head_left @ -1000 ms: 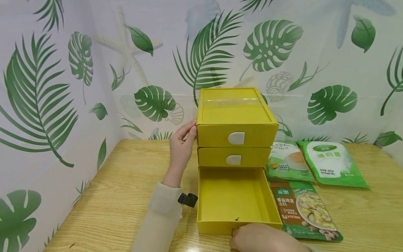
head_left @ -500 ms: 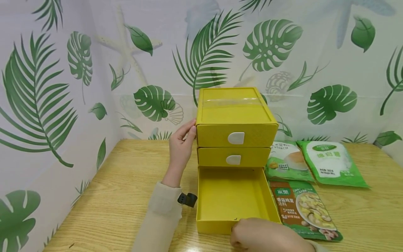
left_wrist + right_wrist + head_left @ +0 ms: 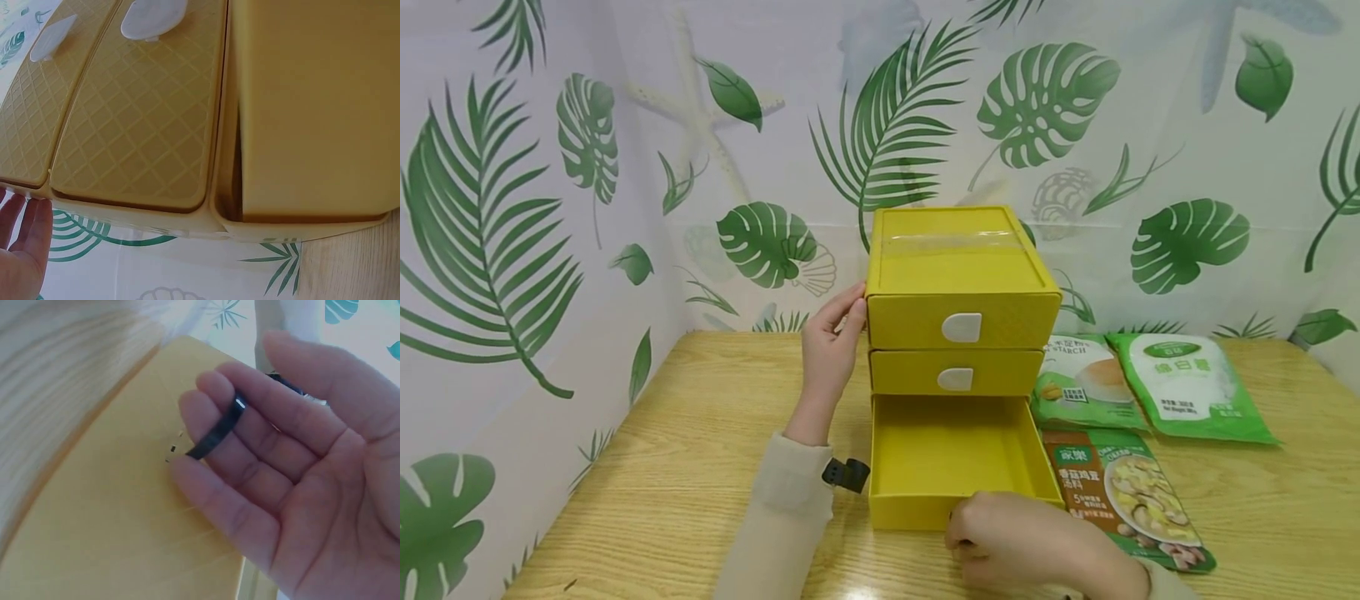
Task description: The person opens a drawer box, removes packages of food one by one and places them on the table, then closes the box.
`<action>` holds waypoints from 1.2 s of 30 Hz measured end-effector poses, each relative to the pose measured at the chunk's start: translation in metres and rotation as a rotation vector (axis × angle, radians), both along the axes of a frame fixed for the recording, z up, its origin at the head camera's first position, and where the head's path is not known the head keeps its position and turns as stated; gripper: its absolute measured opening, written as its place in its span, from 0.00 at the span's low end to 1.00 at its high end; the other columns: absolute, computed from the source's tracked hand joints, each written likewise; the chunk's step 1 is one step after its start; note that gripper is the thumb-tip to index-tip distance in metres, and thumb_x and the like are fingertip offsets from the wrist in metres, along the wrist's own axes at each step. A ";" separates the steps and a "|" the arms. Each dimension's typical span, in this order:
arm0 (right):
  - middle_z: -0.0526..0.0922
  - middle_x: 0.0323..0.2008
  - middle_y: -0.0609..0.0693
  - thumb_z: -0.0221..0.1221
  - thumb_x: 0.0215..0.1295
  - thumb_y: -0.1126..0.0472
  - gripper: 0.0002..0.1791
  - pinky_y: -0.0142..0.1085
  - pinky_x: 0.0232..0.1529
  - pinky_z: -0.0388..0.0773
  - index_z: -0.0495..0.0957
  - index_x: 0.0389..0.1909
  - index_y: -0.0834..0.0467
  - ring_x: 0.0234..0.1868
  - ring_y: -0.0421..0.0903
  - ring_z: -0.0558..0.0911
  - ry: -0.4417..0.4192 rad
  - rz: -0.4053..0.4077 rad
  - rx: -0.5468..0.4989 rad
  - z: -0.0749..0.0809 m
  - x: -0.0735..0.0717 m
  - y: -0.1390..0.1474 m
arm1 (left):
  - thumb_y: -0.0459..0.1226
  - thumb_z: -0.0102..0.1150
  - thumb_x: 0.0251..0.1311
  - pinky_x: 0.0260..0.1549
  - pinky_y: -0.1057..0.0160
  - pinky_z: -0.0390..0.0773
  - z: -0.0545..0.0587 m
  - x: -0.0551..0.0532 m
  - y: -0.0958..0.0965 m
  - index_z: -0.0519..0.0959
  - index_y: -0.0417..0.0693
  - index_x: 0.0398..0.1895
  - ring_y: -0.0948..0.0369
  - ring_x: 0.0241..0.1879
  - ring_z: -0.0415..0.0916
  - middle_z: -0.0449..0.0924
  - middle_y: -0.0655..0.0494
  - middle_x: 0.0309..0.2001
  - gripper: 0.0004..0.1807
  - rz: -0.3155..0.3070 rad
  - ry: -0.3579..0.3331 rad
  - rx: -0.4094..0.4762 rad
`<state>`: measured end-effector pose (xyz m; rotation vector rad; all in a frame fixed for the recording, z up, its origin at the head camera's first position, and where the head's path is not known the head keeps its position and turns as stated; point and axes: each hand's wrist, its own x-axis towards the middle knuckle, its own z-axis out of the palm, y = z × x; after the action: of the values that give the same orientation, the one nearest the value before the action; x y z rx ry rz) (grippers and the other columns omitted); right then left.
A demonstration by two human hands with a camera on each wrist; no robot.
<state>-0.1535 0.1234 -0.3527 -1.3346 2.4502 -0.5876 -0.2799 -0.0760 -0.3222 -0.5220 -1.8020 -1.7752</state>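
A yellow drawer cabinet stands on the table, its bottom drawer pulled out and bare inside. My left hand rests its fingertips against the cabinet's left side near the upper drawer; in the left wrist view those fingers look fairly straight. Low at the drawer's front is my right hand, seen from its back in the head view. The right wrist view shows its fingers curled through a black loop handle on the drawer front, with the thumb held apart.
The two upper drawers with white tabs are closed. To the right lie a green starch packet, a green-and-white packet and a brown-green soup packet near the drawer's side. A patterned cloth hangs behind the wooden table.
The bottom drawer has slid partway inward, its front moving away from me. My right hand has travelled forward with it. The left hand stays in place against the cabinet.
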 end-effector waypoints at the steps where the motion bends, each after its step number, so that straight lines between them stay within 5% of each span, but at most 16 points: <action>1: 0.45 0.16 0.41 0.54 0.51 0.72 0.22 0.27 0.18 0.45 0.54 0.11 0.52 0.17 0.36 0.46 0.008 -0.002 0.000 0.000 -0.001 0.000 | 0.32 0.51 0.60 0.38 0.65 0.77 0.000 0.000 0.000 0.75 0.34 0.48 0.59 0.49 0.71 0.74 0.46 0.50 0.15 0.001 0.004 0.000; 8: 0.68 0.19 0.37 0.54 0.55 0.75 0.14 0.24 0.22 0.63 0.75 0.20 0.53 0.21 0.31 0.62 0.044 -0.069 0.039 0.000 -0.010 0.000 | 0.33 0.51 0.60 0.37 0.65 0.77 0.000 -0.001 -0.001 0.75 0.35 0.48 0.60 0.49 0.71 0.74 0.47 0.50 0.15 0.003 0.007 -0.013; 11: 0.72 0.22 0.39 0.52 0.55 0.76 0.14 0.25 0.22 0.64 0.77 0.23 0.54 0.22 0.32 0.64 0.029 -0.077 0.031 0.001 -0.015 0.001 | 0.33 0.51 0.60 0.36 0.66 0.77 0.001 0.000 -0.001 0.75 0.35 0.48 0.59 0.49 0.71 0.74 0.47 0.50 0.15 0.003 -0.001 -0.019; 23: 0.75 0.22 0.42 0.51 0.56 0.77 0.14 0.27 0.24 0.67 0.78 0.23 0.56 0.22 0.35 0.66 0.014 -0.087 -0.021 0.000 -0.039 0.002 | 0.33 0.51 0.60 0.37 0.64 0.77 0.001 0.000 -0.001 0.75 0.35 0.48 0.59 0.49 0.71 0.74 0.47 0.50 0.15 -0.021 -0.010 -0.015; 30: 0.80 0.27 0.47 0.51 0.54 0.79 0.14 0.29 0.31 0.75 0.80 0.27 0.58 0.30 0.39 0.77 0.092 -0.103 -0.040 -0.002 -0.052 0.001 | 0.33 0.51 0.60 0.37 0.63 0.77 0.000 0.000 -0.001 0.75 0.35 0.48 0.59 0.49 0.71 0.74 0.47 0.50 0.15 -0.014 -0.016 -0.021; 36: 0.79 0.26 0.48 0.50 0.53 0.81 0.15 0.30 0.30 0.74 0.79 0.25 0.59 0.26 0.39 0.74 0.109 -0.152 -0.047 0.000 -0.061 -0.001 | 0.31 0.50 0.60 0.38 0.64 0.77 0.006 0.005 0.000 0.74 0.33 0.49 0.56 0.51 0.70 0.73 0.44 0.51 0.15 -0.013 -0.046 -0.019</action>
<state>-0.2144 0.1224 -0.3532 -1.2353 2.6602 -0.6279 -0.2744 -0.0755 -0.3162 -0.5058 -1.8524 -1.7943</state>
